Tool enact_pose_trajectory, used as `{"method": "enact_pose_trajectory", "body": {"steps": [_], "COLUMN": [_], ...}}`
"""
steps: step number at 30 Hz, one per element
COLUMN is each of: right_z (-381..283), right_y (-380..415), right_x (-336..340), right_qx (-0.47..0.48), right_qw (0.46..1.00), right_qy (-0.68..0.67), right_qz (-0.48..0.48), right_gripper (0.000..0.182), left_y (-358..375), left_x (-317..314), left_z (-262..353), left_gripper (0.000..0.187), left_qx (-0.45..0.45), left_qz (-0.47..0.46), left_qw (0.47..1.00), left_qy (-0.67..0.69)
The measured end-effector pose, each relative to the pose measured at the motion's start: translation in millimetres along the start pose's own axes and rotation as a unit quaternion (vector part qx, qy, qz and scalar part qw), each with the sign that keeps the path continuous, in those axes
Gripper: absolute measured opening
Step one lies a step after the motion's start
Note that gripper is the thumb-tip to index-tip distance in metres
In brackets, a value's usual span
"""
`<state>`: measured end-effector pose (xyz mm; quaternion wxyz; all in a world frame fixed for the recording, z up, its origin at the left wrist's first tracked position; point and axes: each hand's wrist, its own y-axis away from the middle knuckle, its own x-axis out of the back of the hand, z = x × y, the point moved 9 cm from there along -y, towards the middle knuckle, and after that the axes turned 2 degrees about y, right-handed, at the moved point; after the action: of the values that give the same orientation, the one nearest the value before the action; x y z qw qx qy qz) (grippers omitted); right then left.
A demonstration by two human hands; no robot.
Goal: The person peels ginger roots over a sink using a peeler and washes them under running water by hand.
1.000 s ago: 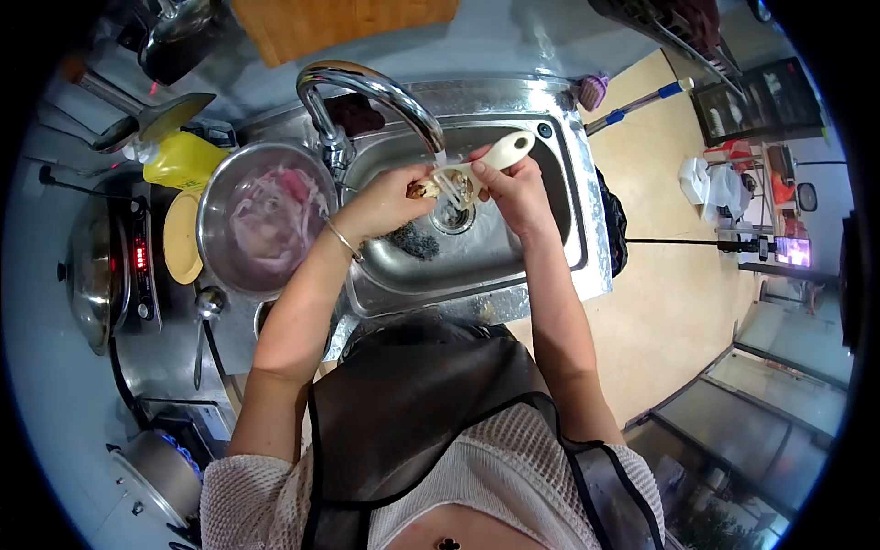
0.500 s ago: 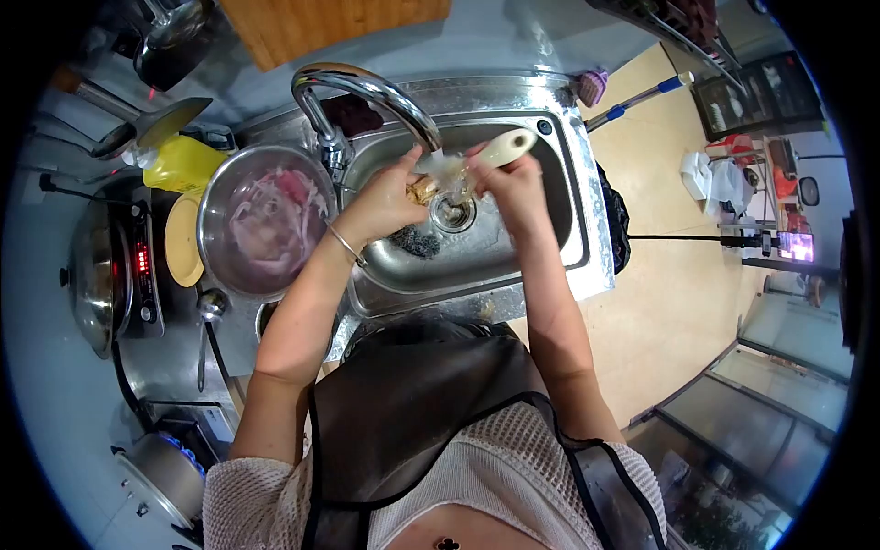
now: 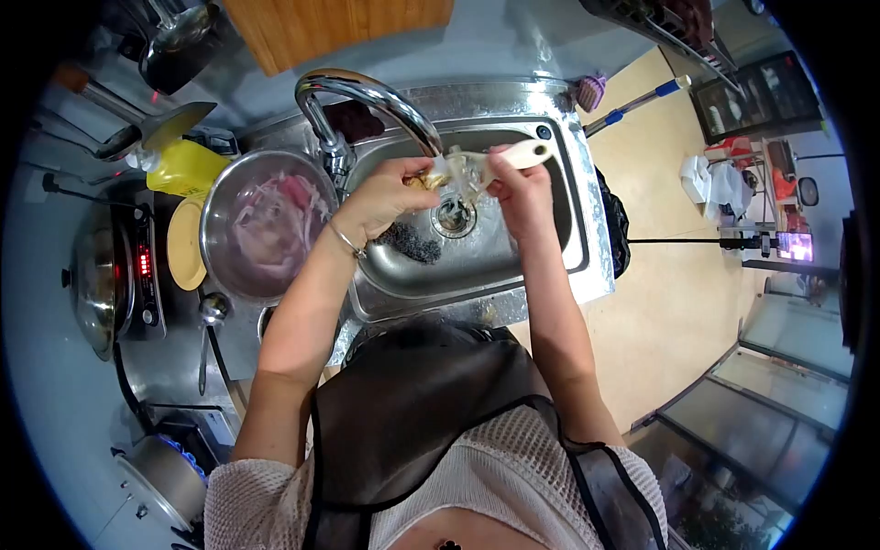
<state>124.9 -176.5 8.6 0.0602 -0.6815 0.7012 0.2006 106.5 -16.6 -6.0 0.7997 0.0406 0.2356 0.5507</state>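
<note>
Under the faucet (image 3: 371, 87), my left hand (image 3: 390, 194) pinches a small yellowish-brown piece (image 3: 427, 181) that looks like ginger. My right hand (image 3: 521, 191) grips a tool with a cream handle (image 3: 524, 155); its head is blurred beside the piece in the running water. Both hands are above the metal sink (image 3: 495, 257), near the drain (image 3: 454, 218). A dark scouring pad (image 3: 412, 244) lies in the basin below my left hand. Left of the sink, a steel bowl (image 3: 266, 225) holds pale strips and something pink in liquid.
A yellow dish (image 3: 186, 243), a ladle (image 3: 214, 310) and a yellow bottle (image 3: 183, 168) are left of the bowl. Farther left is a lidded pan (image 3: 92, 275) by a cooker panel. A pot (image 3: 163, 477) sits at lower left. A wooden board (image 3: 330, 27) is behind the faucet.
The cream handle has swung to a flatter angle and slightly right, with my right hand lower around it. My left hand has shifted slightly, and more of the scouring pad shows.
</note>
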Motion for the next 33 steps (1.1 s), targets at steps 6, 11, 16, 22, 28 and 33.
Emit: {"method": "enact_pose_trajectory", "body": {"steps": [6,11,16,22,28,33], "right_z": [-4,-9,-15,-20,-10,-16], "right_y": [-18,9,-7,9,-29,-10], "right_x": [26,-21,9,-17,64,45], "right_qx": [0.05,0.019,0.079,0.053,0.103,0.07], "right_qw": [0.997,0.996,0.996,0.994,0.984,0.991], "right_qy": [0.026,0.052,0.042,0.071,-0.053,-0.035], "right_qz": [0.053,-0.07,0.017,-0.062,0.133,0.108], "right_gripper": [0.014,0.014,0.015,0.016,0.013,0.012], "left_y": [-3,-5,-3,-2,14,7], "left_x": [-9,-17,-23,-31,-36,-16], "left_z": [-2,-2,-5,-12,-6,-18], "left_gripper": [0.043,0.043,0.042,0.043,0.042,0.043], "left_qx": [0.033,0.041,0.064,0.08,0.083,0.049], "left_qz": [-0.063,-0.093,-0.13,-0.173,-0.192,-0.107], "left_qw": [0.997,0.993,0.967,0.923,0.959,0.993], "left_qy": [0.003,0.066,0.211,0.335,0.191,-0.014]}}
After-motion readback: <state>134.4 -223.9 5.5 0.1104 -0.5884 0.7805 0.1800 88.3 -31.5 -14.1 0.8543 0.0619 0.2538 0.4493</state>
